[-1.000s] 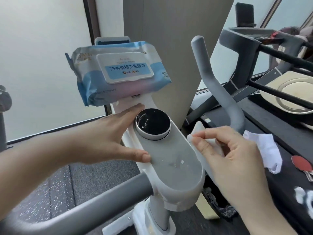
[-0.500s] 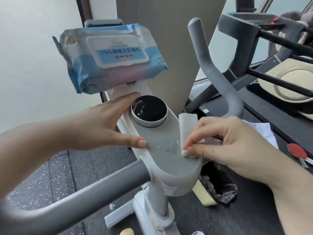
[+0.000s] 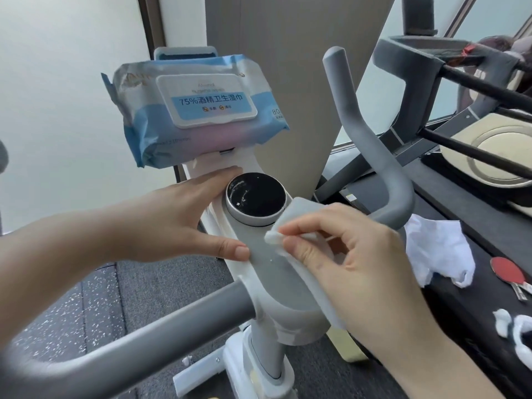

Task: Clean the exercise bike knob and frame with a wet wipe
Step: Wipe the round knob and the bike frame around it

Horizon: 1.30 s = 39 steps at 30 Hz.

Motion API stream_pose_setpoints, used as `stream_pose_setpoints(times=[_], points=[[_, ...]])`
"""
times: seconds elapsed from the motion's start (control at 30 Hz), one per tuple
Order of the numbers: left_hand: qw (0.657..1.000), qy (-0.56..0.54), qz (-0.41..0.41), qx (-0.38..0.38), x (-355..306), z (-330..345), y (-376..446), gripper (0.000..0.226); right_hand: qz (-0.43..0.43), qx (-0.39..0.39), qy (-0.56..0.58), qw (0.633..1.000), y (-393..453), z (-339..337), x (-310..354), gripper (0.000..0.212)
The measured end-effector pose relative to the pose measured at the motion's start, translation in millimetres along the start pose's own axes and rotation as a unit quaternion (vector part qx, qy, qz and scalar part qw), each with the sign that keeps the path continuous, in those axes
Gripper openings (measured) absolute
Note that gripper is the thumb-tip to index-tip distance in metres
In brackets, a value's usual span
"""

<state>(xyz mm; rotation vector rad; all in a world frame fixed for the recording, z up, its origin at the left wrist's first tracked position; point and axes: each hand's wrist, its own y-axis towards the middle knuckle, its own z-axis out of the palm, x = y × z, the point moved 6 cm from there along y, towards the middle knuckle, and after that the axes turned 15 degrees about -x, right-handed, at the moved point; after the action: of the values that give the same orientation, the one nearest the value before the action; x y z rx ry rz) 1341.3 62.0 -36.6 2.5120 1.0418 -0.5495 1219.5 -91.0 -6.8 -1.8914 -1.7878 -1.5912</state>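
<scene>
Left hand (image 3: 161,226) lies flat and open against the left edge of the bike frame (image 3: 267,272), fingers straight beside the knob (image 3: 255,200), thumb on the grey panel; likely bracing the console so it stays put under wiping. Wipes pack (image 3: 195,110) sits on the holder above, in easy reach. Knob is black-topped with white smears (still dirty, by the look). Right hand (image 3: 354,269) pinches a folded wet wipe (image 3: 299,214) between thumb and fingers, wipe touching the knob's right rim and draped down the frame's right side. 1 crumpled white wipe (image 3: 437,249) lies further right.
</scene>
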Motion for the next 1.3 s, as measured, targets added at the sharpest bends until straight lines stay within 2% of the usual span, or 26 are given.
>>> stream_pose_setpoints(times=[0.17,0.33,0.4,0.47,0.57,0.63,0.7,0.77,0.9,1.07,1.3], points=[[1.0,-0.009,0.012,-0.003,-4.5,-0.9,0.1,0.108,-0.037,0.053,-0.045,0.997,6.1,30.0,-0.3,0.004],[1.0,0.0,0.002,0.005,-2.1,-0.6,-0.4,0.111,-0.018,0.216,-0.009,0.976,10.6,22.9,0.9,0.005],[1.0,0.008,-0.006,0.008,0.6,0.4,-0.2,0.115,-0.001,0.246,-0.016,0.969,12.4,13.0,-4.1,0.007],[1.0,0.009,-0.011,0.008,1.8,1.1,0.2,0.115,0.021,0.198,-0.034,0.979,19.8,3.6,-13.2,0.007],[1.0,0.001,-0.008,0.005,1.7,0.6,0.6,0.115,0.027,0.064,-0.079,0.995,28.5,0.5,-20.3,0.008],[1.0,-0.018,-0.007,0.009,1.1,0.0,1.1,0.115,-0.031,-0.011,-0.127,0.991,23.6,9.7,-11.2,0.007],[0.999,-0.028,-0.006,0.016,1.7,-0.1,0.9,0.119,-0.085,-0.048,-0.151,0.984,9.1,20.9,2.0,0.003],[0.999,-0.031,-0.002,0.021,2.5,0.6,0.7,0.122,-0.095,-0.04,-0.145,0.984,-1.9,22.9,3.4,0.007],[1.0,-0.002,0.013,0.018,3.7,2.0,-0.2,0.124,-0.072,0.005,-0.044,0.996,3.4,16.3,1.8,0.012],[1.0,-0.008,0.023,0.008,0.8,0.5,0.8,0.119,-0.14,0.053,-0.083,0.985,4.5,44.3,17.4,0.018],[0.999,-0.04,0.008,0.002,-1.1,1.1,-0.3,0.126,-0.104,0.165,-0.014,0.981,0.6,16.1,4.8,0.022]])
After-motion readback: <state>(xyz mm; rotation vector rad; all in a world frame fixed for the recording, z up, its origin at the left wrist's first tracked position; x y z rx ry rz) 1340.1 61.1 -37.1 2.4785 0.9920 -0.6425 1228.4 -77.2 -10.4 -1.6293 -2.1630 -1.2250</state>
